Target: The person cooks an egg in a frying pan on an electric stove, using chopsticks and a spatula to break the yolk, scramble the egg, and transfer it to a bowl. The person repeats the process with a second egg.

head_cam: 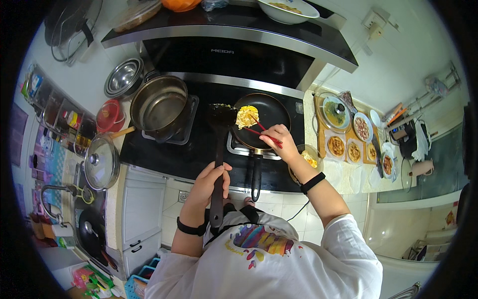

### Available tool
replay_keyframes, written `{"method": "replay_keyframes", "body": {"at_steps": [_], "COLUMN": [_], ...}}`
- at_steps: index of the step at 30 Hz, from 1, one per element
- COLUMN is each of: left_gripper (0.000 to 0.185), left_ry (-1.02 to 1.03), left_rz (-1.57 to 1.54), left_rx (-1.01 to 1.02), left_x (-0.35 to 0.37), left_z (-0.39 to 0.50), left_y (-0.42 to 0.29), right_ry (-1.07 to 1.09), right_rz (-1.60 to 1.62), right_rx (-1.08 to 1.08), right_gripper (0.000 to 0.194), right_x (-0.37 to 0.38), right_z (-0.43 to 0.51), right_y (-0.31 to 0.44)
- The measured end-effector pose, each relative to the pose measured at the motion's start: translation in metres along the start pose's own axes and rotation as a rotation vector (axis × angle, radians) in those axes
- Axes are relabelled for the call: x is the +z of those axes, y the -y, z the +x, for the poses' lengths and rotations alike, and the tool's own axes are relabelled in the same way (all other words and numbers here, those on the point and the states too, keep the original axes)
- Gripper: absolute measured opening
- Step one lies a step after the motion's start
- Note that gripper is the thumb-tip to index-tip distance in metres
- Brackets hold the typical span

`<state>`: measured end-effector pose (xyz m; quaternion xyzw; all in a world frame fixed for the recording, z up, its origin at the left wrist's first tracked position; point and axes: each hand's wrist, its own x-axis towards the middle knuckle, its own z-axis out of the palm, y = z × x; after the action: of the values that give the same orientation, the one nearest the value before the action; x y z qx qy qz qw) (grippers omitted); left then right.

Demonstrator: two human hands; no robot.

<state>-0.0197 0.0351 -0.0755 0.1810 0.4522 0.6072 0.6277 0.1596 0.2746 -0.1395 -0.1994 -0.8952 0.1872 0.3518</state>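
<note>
My left hand [213, 180] grips the long handle of a dark spatula [219, 149]; its broad blade lies at the left rim of a black frying pan [274, 112]. In my right hand [280, 142] is a pair of red chopsticks [260, 126], their tips at a cooked egg piece [247, 116], yellow and white, by the pan's left side. The pan rests on the right burner, its black handle towards me. Partly behind my right forearm, a glass bowl [322, 160] holds more egg. Whether the egg touches the spatula blade is hard to tell.
A deep metal pot [160, 108] stands on the left burner. To its left are a red lidded pot [110, 116] and a glass lid [101, 162]. On the right counter, a wooden board [320, 129] bears small round pastries [336, 145] and bowls. The range hood [231, 31] overhangs the stove's back.
</note>
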Motion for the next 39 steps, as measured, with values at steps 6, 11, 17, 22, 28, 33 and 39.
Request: {"method": "replay_keyframes", "body": {"at_steps": [6, 11, 17, 22, 28, 33, 39], "left_gripper": [0.022, 0.022, 0.021, 0.021, 0.021, 0.021, 0.02], "left_ry": [-0.019, -0.022, -0.006, -0.001, -0.01, -0.014, 0.003], "left_rz": [-0.053, -0.089, -0.101, -0.091, -0.098, -0.103, -0.121], "left_rx": [-0.027, -0.033, -0.021, -0.034, -0.035, -0.044, -0.024], "left_x": [-0.007, -0.014, -0.019, -0.02, -0.022, -0.023, -0.025], "left_z": [0.003, 0.006, 0.01, 0.011, 0.011, 0.011, 0.011], "left_y": [0.003, 0.0, -0.001, -0.001, -0.002, -0.002, -0.002], "right_ry": [0.041, 0.128, 0.278, 0.347, 0.373, 0.332, 0.089], "right_rz": [0.087, 0.007, -0.27, -0.421, -0.447, -0.554, -0.28], "right_rx": [0.052, -0.06, -0.351, -0.473, -0.521, -0.556, -0.204], "right_gripper": [0.005, 0.012, 0.026, 0.03, 0.031, 0.031, 0.021], "right_x": [0.011, 0.006, 0.006, 0.01, 0.017, 0.022, 0.009], "right_z": [0.013, 0.015, 0.016, 0.014, 0.017, 0.02, 0.02], "right_y": [-0.021, -0.025, -0.025, -0.02, -0.022, -0.018, -0.005]}}
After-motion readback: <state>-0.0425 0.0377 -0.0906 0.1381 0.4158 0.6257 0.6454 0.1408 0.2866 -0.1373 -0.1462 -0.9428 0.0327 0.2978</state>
